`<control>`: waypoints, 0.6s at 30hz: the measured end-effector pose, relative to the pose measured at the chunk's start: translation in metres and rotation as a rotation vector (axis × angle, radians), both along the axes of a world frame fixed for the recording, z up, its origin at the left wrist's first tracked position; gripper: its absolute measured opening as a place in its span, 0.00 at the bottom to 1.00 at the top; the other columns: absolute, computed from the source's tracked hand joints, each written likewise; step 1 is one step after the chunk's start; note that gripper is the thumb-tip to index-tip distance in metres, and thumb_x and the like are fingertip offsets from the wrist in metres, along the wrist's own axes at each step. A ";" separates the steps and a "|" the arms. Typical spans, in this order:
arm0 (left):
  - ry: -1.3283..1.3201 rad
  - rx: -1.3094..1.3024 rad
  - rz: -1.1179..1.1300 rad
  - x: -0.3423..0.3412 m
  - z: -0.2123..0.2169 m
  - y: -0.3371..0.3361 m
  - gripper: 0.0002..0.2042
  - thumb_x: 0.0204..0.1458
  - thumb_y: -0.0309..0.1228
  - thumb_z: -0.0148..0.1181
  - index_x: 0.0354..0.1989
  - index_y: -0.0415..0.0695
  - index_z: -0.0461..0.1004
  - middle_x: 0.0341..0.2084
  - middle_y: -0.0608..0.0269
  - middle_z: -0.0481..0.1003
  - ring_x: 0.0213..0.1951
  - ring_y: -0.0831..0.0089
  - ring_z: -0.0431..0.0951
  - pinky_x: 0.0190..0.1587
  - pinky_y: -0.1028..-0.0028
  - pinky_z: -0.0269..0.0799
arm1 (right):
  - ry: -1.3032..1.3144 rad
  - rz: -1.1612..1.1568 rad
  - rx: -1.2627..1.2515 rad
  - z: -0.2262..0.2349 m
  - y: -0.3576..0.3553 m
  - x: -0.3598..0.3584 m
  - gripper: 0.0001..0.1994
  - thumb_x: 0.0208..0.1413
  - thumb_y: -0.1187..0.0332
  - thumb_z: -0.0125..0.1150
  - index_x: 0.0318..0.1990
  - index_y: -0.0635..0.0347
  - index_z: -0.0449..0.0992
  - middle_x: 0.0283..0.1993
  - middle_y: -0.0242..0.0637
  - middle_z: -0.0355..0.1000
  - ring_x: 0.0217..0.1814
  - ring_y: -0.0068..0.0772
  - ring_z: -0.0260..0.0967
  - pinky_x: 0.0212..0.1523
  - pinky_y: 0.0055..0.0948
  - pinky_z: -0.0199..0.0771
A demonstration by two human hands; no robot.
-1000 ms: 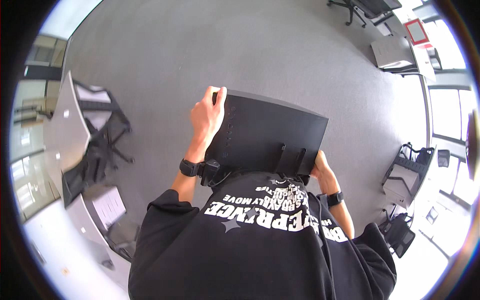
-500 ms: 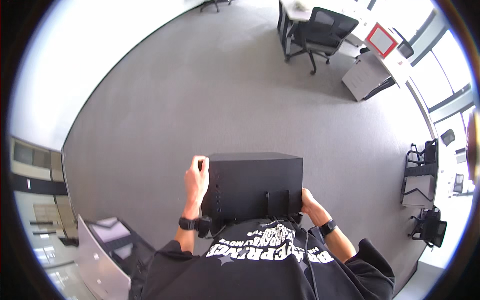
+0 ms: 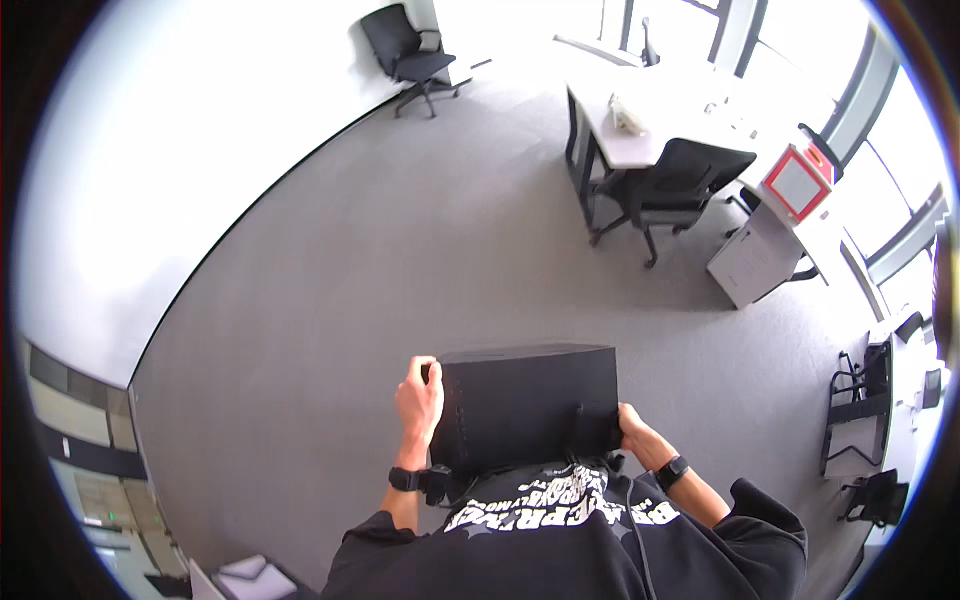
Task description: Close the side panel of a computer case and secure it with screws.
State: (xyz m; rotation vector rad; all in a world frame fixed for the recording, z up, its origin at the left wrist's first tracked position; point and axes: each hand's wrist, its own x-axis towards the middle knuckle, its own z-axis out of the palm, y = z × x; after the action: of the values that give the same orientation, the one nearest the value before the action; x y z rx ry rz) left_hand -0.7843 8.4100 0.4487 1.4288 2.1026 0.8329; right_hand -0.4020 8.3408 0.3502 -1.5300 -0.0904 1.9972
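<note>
A large black box-shaped case (image 3: 525,405) is held level against my front at waist height. A row of small marks runs along its left side, and a thin upright part shows near its lower right. My left hand (image 3: 421,402) grips the far left corner with bent fingers. On the right side, my right hand (image 3: 636,430) presses the edge, its fingers mostly hidden under or behind the case. The side toward my shirt and the underside cannot be seen.
Grey floor (image 3: 300,300) stretches ahead, bounded by a white wall on the left. A desk (image 3: 625,150) with a black office chair (image 3: 690,185) stands ahead right, beside a grey cabinet (image 3: 755,255). Another chair (image 3: 405,50) is by the wall. More desks and chairs line the right.
The room has shifted down in view, showing the far chair and more of the desk. The case and both hands sit slightly lower and farther right in the picture, with the same grip.
</note>
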 end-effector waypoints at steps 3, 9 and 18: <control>-0.038 0.059 -0.049 -0.007 -0.002 0.108 0.14 0.62 0.44 0.50 0.43 0.48 0.75 0.29 0.49 0.79 0.35 0.46 0.80 0.37 0.57 0.72 | -0.085 -0.005 0.038 0.009 0.095 -0.015 0.23 0.65 0.60 0.36 0.48 0.68 0.76 0.48 0.45 0.78 0.48 0.41 0.77 0.53 0.42 0.78; -0.054 0.002 -0.078 0.008 0.007 0.298 0.14 0.62 0.42 0.51 0.42 0.45 0.75 0.33 0.50 0.80 0.38 0.47 0.80 0.40 0.58 0.73 | -0.108 -0.145 0.004 0.014 0.249 -0.015 0.21 0.65 0.59 0.40 0.46 0.67 0.77 0.47 0.45 0.78 0.49 0.40 0.76 0.55 0.39 0.76; -0.060 0.003 -0.041 0.031 0.012 0.571 0.14 0.62 0.43 0.50 0.45 0.48 0.75 0.30 0.50 0.80 0.35 0.48 0.81 0.37 0.59 0.73 | -0.117 -0.070 -0.102 0.037 0.554 0.004 0.23 0.64 0.55 0.41 0.47 0.65 0.77 0.46 0.43 0.79 0.45 0.37 0.76 0.51 0.36 0.76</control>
State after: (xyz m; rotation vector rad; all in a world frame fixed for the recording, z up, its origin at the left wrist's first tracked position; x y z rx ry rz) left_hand -0.7530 8.9814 0.4608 1.4264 2.0216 0.8523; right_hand -0.3981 8.8950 0.3873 -1.6913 0.0181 1.8827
